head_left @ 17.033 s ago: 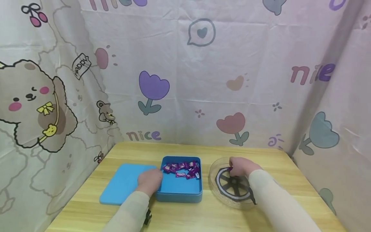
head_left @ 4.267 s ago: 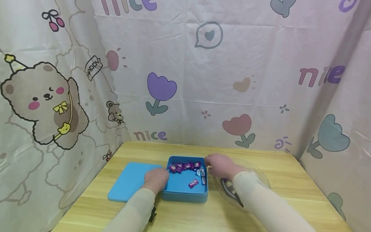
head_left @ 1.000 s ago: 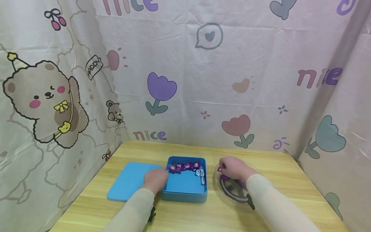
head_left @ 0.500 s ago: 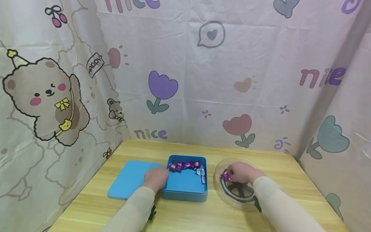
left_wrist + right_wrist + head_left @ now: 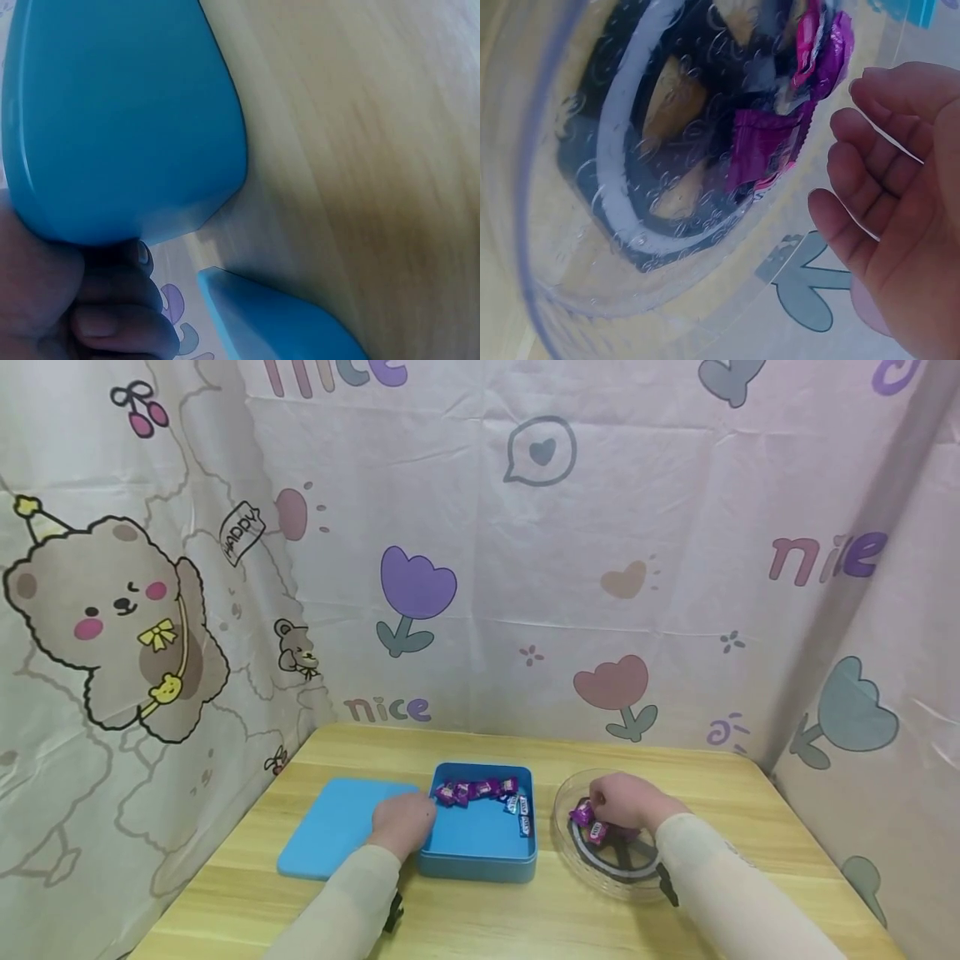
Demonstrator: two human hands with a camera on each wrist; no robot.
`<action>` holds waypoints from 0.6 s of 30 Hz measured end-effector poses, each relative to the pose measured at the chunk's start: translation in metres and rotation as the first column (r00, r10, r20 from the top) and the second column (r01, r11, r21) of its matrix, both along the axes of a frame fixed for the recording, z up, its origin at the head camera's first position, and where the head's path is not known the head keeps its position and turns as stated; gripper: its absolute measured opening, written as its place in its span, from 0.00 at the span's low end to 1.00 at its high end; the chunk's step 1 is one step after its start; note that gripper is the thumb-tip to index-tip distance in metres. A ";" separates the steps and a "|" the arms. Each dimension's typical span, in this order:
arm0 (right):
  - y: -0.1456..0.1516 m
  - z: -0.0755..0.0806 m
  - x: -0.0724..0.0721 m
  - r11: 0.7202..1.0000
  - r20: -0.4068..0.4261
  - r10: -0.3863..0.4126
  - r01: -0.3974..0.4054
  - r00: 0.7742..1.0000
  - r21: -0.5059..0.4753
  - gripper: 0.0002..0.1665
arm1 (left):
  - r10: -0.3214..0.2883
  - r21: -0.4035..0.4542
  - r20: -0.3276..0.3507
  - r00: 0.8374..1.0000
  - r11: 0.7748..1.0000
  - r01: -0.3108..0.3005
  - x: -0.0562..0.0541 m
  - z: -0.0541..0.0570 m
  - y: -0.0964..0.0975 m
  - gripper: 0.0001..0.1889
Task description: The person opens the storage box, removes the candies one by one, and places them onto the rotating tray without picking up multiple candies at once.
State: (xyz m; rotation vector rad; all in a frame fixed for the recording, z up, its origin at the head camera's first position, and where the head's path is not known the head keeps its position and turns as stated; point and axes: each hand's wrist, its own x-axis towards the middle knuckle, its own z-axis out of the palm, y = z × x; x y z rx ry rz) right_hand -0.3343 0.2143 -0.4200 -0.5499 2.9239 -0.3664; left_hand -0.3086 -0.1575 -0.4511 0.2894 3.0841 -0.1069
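An open blue box (image 5: pixel 476 867) stands in the middle of the table. My left hand (image 5: pixel 403 823) grips its left wall; in the left wrist view my curled fingers (image 5: pixel 124 300) lie against the box's outside (image 5: pixel 127 120). Inside, purple-wrapped candies (image 5: pixel 483 788) line the back wall, and a few blue-and-white candies (image 5: pixel 524 824) lie along the right wall. My right hand (image 5: pixel 626 800) is over a clear round bowl (image 5: pixel 564 860). Its fingers are loosely bent and apart in the right wrist view, holding nothing. Purple and pink candies (image 5: pixel 769 142) lie in the bowl close to the fingertips.
A blue lid (image 5: pixel 322 835) lies flat on the table left of the box, partly behind my left hand. A dark wheel-shaped piece with a pale ring (image 5: pixel 600 862) shows through the bowl. Patterned cloth (image 5: pixel 480 568) hangs behind the table and at both sides.
A pink candy on the box floor earlier is gone from there; my right hand held a candy above the bowl a second ago. That hand has since let go, and more candies show in the bowl.
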 end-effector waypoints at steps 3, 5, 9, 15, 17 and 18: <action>-0.004 0.004 0.002 1.000 0.003 -0.006 0.006 1.000 -0.025 0.06 | 0.003 -0.001 0.004 1.000 1.000 -0.003 0.000 0.001 0.000 0.08; -0.009 0.006 0.001 1.000 -0.020 0.004 -0.005 1.000 -0.028 0.06 | 0.010 0.002 0.011 1.000 1.000 -0.010 0.000 0.002 0.000 0.09; -0.019 0.009 -0.003 0.999 -0.072 0.042 -0.044 0.997 -0.021 0.06 | 0.019 0.005 0.019 1.000 1.000 -0.019 -0.001 0.002 0.000 0.09; -0.039 0.013 -0.004 0.996 -0.120 0.082 -0.085 0.989 -0.018 0.04 | 0.012 0.012 0.011 1.000 1.000 -0.012 -0.001 0.001 0.000 0.07; -0.047 0.014 -0.004 0.996 -0.128 0.088 -0.090 0.988 -0.014 0.04 | 0.005 0.021 0.002 1.000 1.000 -0.005 0.000 0.001 -0.001 0.07; -0.051 0.015 -0.004 0.996 -0.131 0.092 -0.094 0.987 -0.009 0.05 | 0.002 0.026 -0.001 1.000 1.000 -0.002 0.000 0.001 -0.001 0.07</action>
